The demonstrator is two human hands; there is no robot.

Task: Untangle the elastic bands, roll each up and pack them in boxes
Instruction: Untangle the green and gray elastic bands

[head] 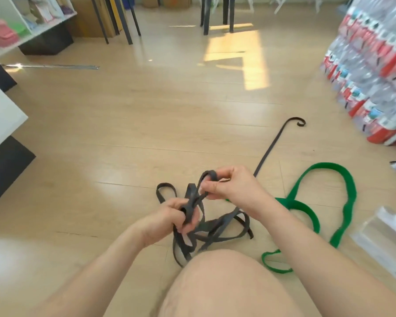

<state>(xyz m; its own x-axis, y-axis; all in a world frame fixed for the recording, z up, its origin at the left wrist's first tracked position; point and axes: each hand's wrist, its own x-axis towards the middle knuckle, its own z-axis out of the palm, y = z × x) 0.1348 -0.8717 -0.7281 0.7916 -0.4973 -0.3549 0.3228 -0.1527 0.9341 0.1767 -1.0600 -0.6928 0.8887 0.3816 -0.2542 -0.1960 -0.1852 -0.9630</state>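
Although both bands were out on the pale wooden floor [146,124], the head view showed the job barely begun: nothing was rolled, and nothing had gone into the clear plastic box [382,239] lying at the right edge. The untangling step looked to be the one in hand.

The left hand [169,219] was clenched around a bunch of strands of the long, flat dark grey elastic band [217,227], held just above the floor in front of a bare knee [226,284]. The right hand [234,185] pinched a raised loop of the same band between thumb and fingertips, close above the left. Several loose loops sagged beneath and between the hands, crossing one another, while one tail ran away over the floor to a curled end.

A wide, flat green elastic band [350,193] lay beside it on the right, in open curves, untouched; whether it was free of the grey one, I could not tell.
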